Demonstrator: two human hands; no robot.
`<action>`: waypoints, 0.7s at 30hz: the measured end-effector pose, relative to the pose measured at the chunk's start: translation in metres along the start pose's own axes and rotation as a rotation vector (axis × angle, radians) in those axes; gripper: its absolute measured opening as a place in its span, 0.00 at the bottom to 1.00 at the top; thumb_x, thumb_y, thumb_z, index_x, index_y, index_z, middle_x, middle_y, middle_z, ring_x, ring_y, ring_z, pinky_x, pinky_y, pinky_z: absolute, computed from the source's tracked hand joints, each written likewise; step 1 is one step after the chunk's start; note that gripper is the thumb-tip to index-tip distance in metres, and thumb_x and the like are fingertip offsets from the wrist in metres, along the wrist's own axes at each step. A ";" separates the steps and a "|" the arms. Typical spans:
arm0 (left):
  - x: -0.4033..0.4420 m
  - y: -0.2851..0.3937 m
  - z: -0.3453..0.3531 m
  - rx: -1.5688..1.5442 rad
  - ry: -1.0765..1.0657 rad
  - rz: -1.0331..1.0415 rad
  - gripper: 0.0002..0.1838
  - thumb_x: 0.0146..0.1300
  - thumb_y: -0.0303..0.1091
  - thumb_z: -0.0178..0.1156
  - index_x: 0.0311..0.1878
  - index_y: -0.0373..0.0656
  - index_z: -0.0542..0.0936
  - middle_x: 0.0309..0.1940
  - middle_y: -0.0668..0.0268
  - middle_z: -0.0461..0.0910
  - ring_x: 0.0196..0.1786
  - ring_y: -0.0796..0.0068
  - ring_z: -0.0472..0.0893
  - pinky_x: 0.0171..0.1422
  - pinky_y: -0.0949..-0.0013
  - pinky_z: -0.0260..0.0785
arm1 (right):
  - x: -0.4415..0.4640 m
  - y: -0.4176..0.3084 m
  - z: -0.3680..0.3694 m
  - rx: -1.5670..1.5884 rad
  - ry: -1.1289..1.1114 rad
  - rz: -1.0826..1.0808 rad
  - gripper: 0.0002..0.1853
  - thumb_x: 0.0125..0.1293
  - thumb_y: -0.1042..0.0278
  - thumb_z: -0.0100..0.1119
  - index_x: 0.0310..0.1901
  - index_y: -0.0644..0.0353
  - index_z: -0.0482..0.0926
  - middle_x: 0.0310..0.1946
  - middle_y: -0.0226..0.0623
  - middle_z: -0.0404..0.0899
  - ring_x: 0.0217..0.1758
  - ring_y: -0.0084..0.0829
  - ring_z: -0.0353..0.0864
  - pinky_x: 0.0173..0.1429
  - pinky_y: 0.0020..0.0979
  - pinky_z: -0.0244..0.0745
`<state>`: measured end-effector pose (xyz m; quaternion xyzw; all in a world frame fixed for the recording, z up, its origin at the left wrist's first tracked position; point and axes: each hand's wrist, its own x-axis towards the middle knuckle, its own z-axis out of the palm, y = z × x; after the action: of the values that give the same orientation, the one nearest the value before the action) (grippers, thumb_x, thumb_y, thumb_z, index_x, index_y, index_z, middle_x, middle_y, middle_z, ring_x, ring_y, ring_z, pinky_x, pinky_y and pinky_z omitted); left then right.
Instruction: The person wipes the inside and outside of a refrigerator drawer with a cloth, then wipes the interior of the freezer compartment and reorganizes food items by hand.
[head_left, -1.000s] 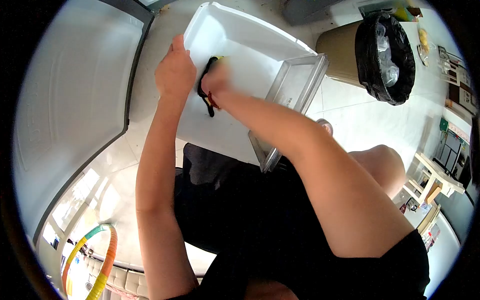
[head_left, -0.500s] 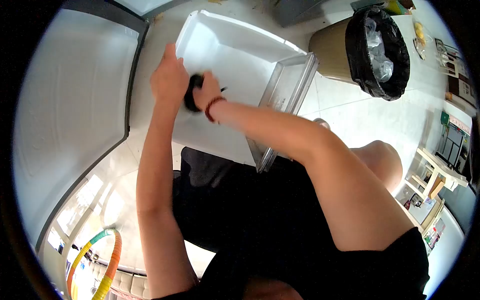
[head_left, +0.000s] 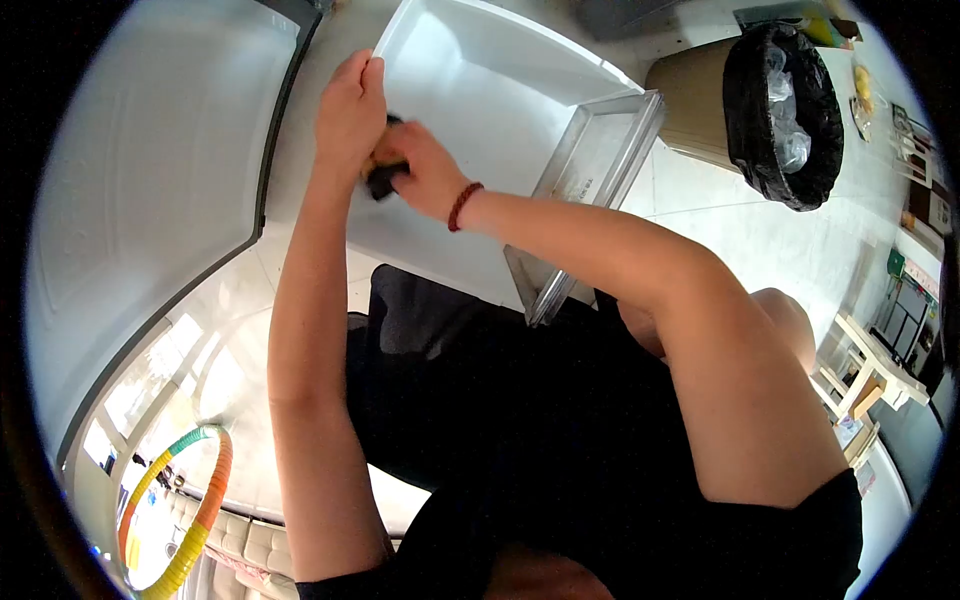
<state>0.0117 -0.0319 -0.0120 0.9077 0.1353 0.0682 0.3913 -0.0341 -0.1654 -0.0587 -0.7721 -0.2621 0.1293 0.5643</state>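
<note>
A white fridge drawer (head_left: pixel 490 110) with a clear front panel (head_left: pixel 585 150) rests tilted before my knees, its inside facing me. My left hand (head_left: pixel 350 118) is closed round the rim on its left side. Inside the drawer, close to that same side, my right hand (head_left: pixel 428 172) grips a black brush (head_left: pixel 382 182) with a tan part. Motion blurs the brush, and my fingers partly cover it. A dark red beaded bracelet (head_left: pixel 464 206) circles my right wrist.
A large pale door panel with a dark edge (head_left: pixel 170 150) stands at the left. Beyond the drawer on the right is a bin (head_left: pixel 700 100) lined with a black bag. A colourful hoop (head_left: pixel 218 490) is at the lower left, and a small white stool (head_left: pixel 865 365) at the right.
My right hand and the brush have shifted up slightly and turned against the drawer's left side. The view has moved a little; my left hand keeps its hold on the rim.
</note>
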 end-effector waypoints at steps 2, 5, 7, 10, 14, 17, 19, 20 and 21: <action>-0.001 0.009 -0.004 0.042 -0.024 -0.001 0.18 0.71 0.44 0.48 0.53 0.41 0.77 0.46 0.53 0.80 0.50 0.50 0.78 0.53 0.58 0.70 | -0.022 0.008 0.006 0.073 -0.256 0.123 0.18 0.45 0.84 0.55 0.40 0.58 0.78 0.46 0.45 0.74 0.54 0.52 0.72 0.58 0.46 0.69; -0.003 0.005 0.000 0.133 0.010 0.075 0.17 0.69 0.43 0.50 0.53 0.44 0.76 0.46 0.56 0.80 0.50 0.50 0.79 0.52 0.56 0.70 | -0.038 0.026 0.008 -0.328 -0.578 0.203 0.26 0.50 0.78 0.59 0.54 0.47 0.76 0.53 0.40 0.73 0.60 0.47 0.71 0.61 0.46 0.72; -0.005 -0.001 0.006 0.242 0.038 0.147 0.15 0.68 0.41 0.51 0.54 0.46 0.74 0.47 0.58 0.81 0.51 0.50 0.79 0.53 0.54 0.71 | -0.029 0.033 0.003 -0.550 -0.844 0.167 0.33 0.53 0.71 0.64 0.63 0.41 0.70 0.60 0.38 0.70 0.64 0.45 0.69 0.63 0.46 0.72; -0.005 0.006 0.001 0.370 -0.049 0.062 0.19 0.65 0.40 0.56 0.58 0.47 0.71 0.49 0.52 0.80 0.51 0.47 0.79 0.54 0.50 0.70 | -0.007 0.029 0.003 -0.785 -1.101 0.061 0.38 0.50 0.74 0.67 0.65 0.44 0.68 0.60 0.37 0.70 0.61 0.43 0.70 0.62 0.43 0.72; -0.007 0.010 0.001 0.418 -0.083 0.003 0.21 0.64 0.36 0.55 0.60 0.50 0.67 0.49 0.54 0.80 0.49 0.45 0.79 0.50 0.47 0.71 | -0.029 0.060 -0.001 -1.095 -1.713 0.057 0.34 0.51 0.73 0.68 0.63 0.43 0.73 0.61 0.40 0.73 0.65 0.47 0.68 0.58 0.45 0.75; -0.005 0.018 0.000 0.443 -0.097 -0.021 0.20 0.64 0.35 0.53 0.59 0.50 0.66 0.49 0.56 0.80 0.48 0.47 0.80 0.50 0.47 0.72 | -0.067 0.140 0.017 -1.467 -1.851 0.102 0.19 0.60 0.67 0.59 0.55 0.52 0.80 0.53 0.42 0.78 0.55 0.48 0.76 0.56 0.45 0.74; -0.009 0.028 -0.005 0.448 -0.121 -0.058 0.15 0.65 0.33 0.50 0.55 0.49 0.68 0.49 0.58 0.81 0.48 0.50 0.81 0.50 0.50 0.73 | -0.042 0.134 -0.005 -1.223 -1.561 0.211 0.16 0.57 0.66 0.58 0.48 0.56 0.83 0.47 0.44 0.81 0.48 0.44 0.79 0.53 0.44 0.74; -0.010 0.022 -0.003 0.436 -0.089 -0.018 0.17 0.65 0.34 0.52 0.57 0.49 0.67 0.49 0.57 0.81 0.48 0.48 0.80 0.50 0.49 0.73 | 0.003 0.069 -0.033 -1.151 -1.568 0.073 0.17 0.55 0.65 0.60 0.48 0.51 0.82 0.48 0.38 0.81 0.51 0.39 0.79 0.53 0.39 0.75; -0.009 0.014 0.002 0.423 -0.057 0.019 0.20 0.64 0.36 0.53 0.59 0.50 0.67 0.49 0.56 0.81 0.48 0.47 0.80 0.50 0.47 0.73 | 0.049 0.000 -0.062 -1.083 -1.567 -0.070 0.18 0.52 0.64 0.61 0.48 0.46 0.81 0.48 0.31 0.81 0.53 0.34 0.79 0.52 0.33 0.77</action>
<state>0.0063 -0.0453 -0.0037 0.9724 0.1267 0.0164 0.1951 0.0373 -0.1886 -0.0332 -0.6141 -0.6129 0.4541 -0.2026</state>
